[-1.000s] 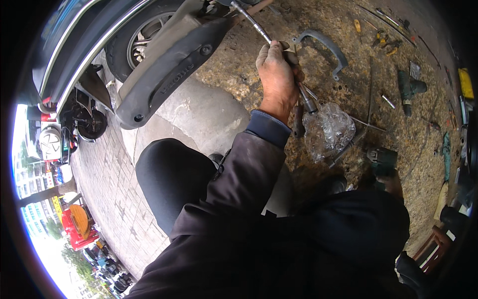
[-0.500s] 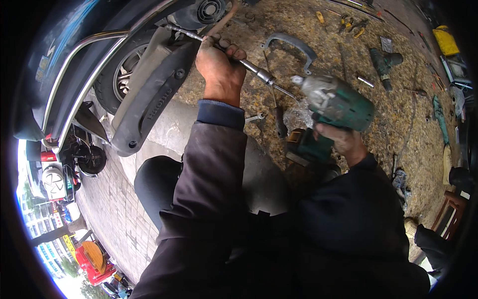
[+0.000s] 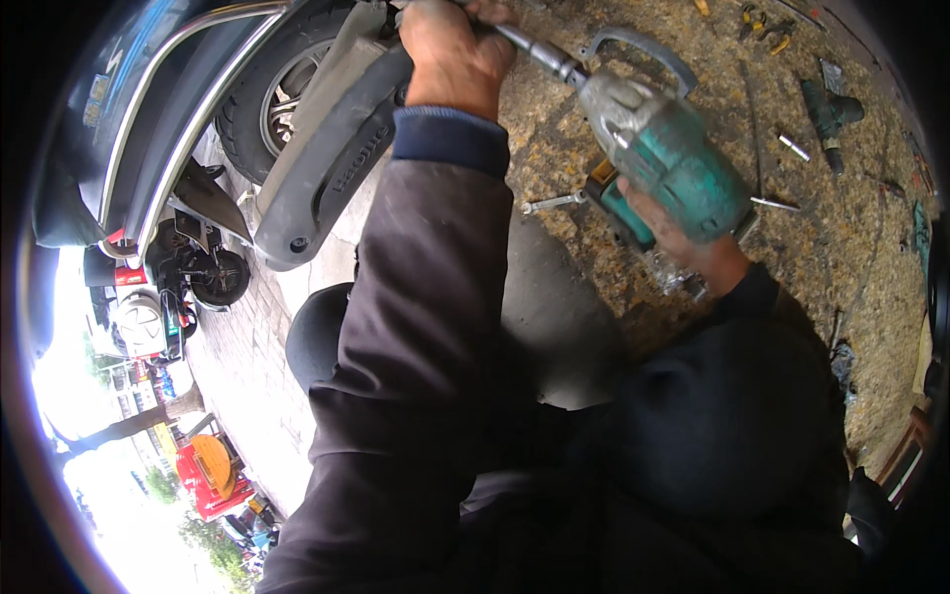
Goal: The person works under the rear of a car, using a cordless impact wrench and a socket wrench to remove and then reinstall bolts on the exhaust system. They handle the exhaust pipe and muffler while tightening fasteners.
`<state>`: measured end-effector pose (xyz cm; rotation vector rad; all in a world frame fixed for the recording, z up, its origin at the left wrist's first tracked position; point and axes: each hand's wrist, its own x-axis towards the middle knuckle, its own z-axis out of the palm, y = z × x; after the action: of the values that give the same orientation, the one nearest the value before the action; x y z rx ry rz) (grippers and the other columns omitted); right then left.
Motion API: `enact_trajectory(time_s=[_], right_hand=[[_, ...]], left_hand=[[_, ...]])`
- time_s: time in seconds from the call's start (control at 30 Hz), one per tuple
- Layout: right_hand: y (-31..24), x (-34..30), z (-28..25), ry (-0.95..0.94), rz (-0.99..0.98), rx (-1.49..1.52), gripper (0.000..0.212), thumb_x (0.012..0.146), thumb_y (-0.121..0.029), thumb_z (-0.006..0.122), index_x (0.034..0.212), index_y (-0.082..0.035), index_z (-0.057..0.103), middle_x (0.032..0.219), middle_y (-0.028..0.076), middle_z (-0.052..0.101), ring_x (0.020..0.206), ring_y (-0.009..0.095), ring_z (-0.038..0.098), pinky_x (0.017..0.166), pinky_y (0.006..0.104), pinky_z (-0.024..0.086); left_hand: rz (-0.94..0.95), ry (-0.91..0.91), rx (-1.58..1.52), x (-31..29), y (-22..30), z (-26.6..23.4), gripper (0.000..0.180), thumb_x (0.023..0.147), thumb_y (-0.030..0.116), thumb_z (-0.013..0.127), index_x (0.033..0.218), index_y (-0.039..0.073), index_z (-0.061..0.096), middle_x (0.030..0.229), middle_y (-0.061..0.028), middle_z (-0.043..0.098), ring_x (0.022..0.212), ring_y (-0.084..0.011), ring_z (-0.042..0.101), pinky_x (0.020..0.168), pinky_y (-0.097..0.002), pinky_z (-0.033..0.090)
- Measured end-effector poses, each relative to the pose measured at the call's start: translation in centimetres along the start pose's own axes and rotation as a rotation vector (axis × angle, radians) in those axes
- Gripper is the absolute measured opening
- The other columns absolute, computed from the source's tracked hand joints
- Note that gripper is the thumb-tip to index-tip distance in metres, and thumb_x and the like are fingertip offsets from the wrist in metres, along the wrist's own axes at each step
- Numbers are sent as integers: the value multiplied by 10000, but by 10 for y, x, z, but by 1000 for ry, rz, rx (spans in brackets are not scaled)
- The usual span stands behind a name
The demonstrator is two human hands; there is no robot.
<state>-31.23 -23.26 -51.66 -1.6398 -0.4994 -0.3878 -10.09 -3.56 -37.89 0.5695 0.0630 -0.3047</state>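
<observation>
My left hand (image 3: 453,57) is at the top edge, closed around a long metal socket extension bar (image 3: 542,51) that slants down to the right. The bar's far end is hidden behind the hand and past the picture's edge. In my right hand (image 3: 688,238) is a green and grey cordless impact wrench (image 3: 663,144), gripped by its handle. The wrench's nose meets the bar's near end, and the two lie in one line. Left of my left hand, a long dark grey plastic cover (image 3: 332,173) sits beside a spoked wheel (image 3: 272,129) of a dark scooter.
On the stained ground lie an open-end wrench (image 3: 554,202), a curved grey part (image 3: 648,48), a green drill (image 3: 831,111), a short metal tube (image 3: 795,148) and pliers (image 3: 757,25). The scooter's dark body panel (image 3: 129,119) stands at the left. Another two-wheeler (image 3: 203,267) is parked beyond.
My right hand has brought the impact wrench from apart up against the socket extension bar's end. The view has shifted, so my left hand now sits at the top edge.
</observation>
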Motion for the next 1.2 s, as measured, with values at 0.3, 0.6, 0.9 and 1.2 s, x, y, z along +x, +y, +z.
enact_trajectory(time_s=[0.3,0.6,0.9,1.2], right_hand=[[25,40,30,71,543,1048,326,1003,-202,564,1294,-59,597,1276,104,647,1174,234,606,1025,345,504],[1,71,8,-162,3,-298,302,969,-254,626,1213,-80,669,1147,122,712,1043,238,680,939,379,567],[-12,80,-5,-6,-205,-603,303,915,-283,699,1144,-85,714,1069,114,735,980,251,709,884,446,601],[25,78,15,93,-304,-406,554,744,-312,852,1207,-79,655,1113,107,712,993,253,707,934,414,572]], left_hand=[[-15,15,15,30,27,-19,242,973,134,331,742,138,404,594,10,392,488,-119,389,452,-265,400],[23,35,-26,46,33,-17,263,996,143,369,751,115,459,603,-6,448,468,-109,430,436,-234,435],[-11,77,-5,49,32,-3,267,1000,123,415,750,112,509,555,14,457,436,-104,455,425,-230,450],[62,87,233,51,25,-14,286,1006,179,426,734,127,495,561,18,437,427,-100,404,400,-234,418]])
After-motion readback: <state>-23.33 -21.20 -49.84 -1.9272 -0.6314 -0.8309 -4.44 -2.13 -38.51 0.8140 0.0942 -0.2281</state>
